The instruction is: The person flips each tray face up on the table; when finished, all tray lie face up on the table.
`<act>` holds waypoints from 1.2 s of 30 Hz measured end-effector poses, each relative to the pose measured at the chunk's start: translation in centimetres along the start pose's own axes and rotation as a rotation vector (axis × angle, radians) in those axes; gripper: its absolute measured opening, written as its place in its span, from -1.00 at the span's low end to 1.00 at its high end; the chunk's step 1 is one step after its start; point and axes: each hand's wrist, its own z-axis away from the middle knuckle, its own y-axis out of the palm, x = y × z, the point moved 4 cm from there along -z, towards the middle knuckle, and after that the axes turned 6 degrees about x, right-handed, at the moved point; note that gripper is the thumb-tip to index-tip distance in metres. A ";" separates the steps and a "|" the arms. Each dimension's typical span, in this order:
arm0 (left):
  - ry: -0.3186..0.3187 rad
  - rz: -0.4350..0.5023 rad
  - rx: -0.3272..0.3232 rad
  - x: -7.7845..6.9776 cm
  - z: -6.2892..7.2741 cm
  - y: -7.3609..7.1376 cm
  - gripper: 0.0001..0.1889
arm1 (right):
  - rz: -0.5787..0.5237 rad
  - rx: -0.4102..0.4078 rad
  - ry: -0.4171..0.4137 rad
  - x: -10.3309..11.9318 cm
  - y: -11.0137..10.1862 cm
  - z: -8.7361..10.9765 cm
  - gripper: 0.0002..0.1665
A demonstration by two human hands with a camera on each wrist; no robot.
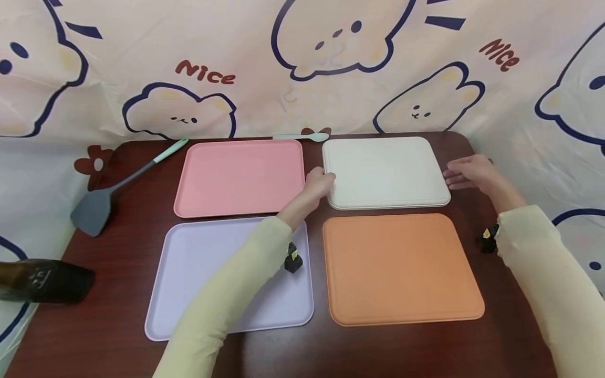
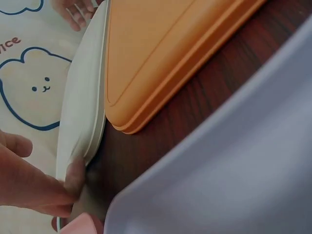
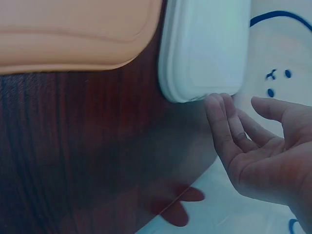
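The white tray (image 1: pixel 385 170) lies flat at the back right of the table, and its doubled rim looks like stacked trays. My left hand (image 1: pixel 319 182) touches its left edge; in the left wrist view a fingertip presses the rim of the white tray (image 2: pixel 80 92) while the thumb stands apart. At the opposite edge is my right hand (image 1: pixel 472 173), thumb spread. The right wrist view has the fingertips of that hand (image 3: pixel 263 151) extended against the rim of the white tray (image 3: pixel 209 53). Nothing is pinched by either hand.
An orange tray (image 1: pixel 404 270) lies in front of the white one. To the left are a pink tray (image 1: pixel 241 178) and a lavender tray (image 1: pixel 189 273), partly under my left arm. A grey spatula (image 1: pixel 94 207), a dark bottle-like object (image 1: pixel 52 281) and a pale green utensil (image 1: pixel 316 137) lie around them.
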 end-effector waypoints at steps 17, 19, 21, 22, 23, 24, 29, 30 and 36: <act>-0.116 0.197 0.003 0.0 -1.2 0.1 -0.48 | 0.103 -0.084 0.110 -1.7 0.6 -1.9 -0.34; -0.121 0.222 -0.008 -0.2 -1.2 0.1 -0.45 | 0.108 -0.095 0.100 -1.8 0.6 -1.8 -0.35; -0.129 0.249 -0.013 -0.3 -1.1 0.0 -0.40 | 0.106 -0.104 0.096 -1.8 0.6 -1.9 -0.35; -0.132 0.268 -0.008 -0.4 -1.0 0.0 -0.39 | 0.096 -0.120 0.103 -1.9 0.6 -1.9 -0.35; -0.136 0.287 0.001 -0.4 -1.0 -0.1 -0.38 | 0.095 -0.122 0.100 -1.8 0.6 -2.0 -0.35; -0.139 0.313 0.010 -0.4 -1.0 -0.2 -0.37 | 0.092 -0.137 0.105 -1.9 0.5 -2.0 -0.36; -0.143 0.410 0.070 -0.5 -1.2 -0.8 -0.37 | 0.091 -0.143 0.093 -2.0 0.4 -2.4 -0.33; -0.142 0.412 0.077 -0.6 -1.2 -0.9 -0.38 | 0.090 -0.152 0.097 -2.2 0.3 -2.5 -0.33; -0.116 0.409 0.099 -1.0 -1.3 -1.7 -0.53 | 0.097 -0.172 0.084 -3.9 -0.2 -4.0 -0.31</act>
